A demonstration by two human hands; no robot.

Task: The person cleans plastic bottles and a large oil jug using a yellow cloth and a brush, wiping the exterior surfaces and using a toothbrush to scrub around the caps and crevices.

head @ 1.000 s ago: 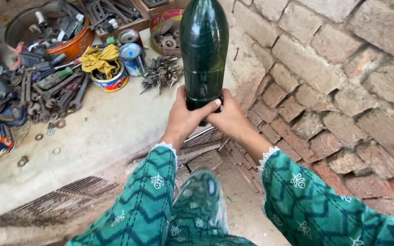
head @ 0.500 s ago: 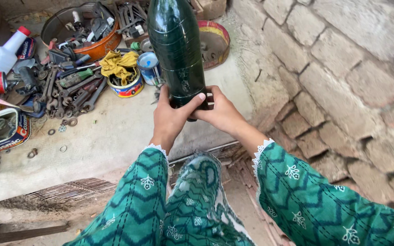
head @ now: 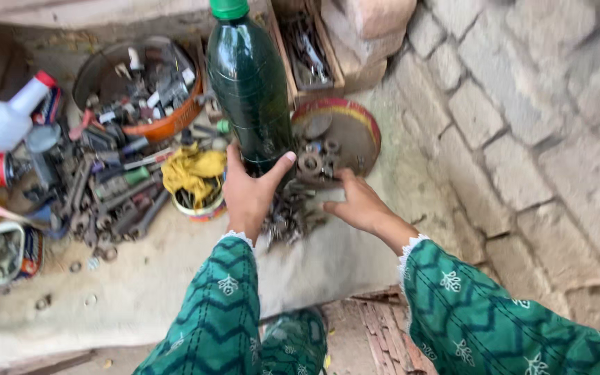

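The scene was lit by soft, even daylight, with no hard shadows on the concrete ledge [head: 175, 278]. The whole frame was smeared by motion blur, worst on the brick wall [head: 536, 139] at right. A pale sheen ran down the green bottle [head: 251, 90]. Small metal parts were perhaps too soft to tell apart.

The scene is seen by one head-worn camera only, aimed steeply down and forward from close range. The concrete ledge [head: 175, 264] is taken in from its near edge to the brick wall [head: 522, 139] at the right.
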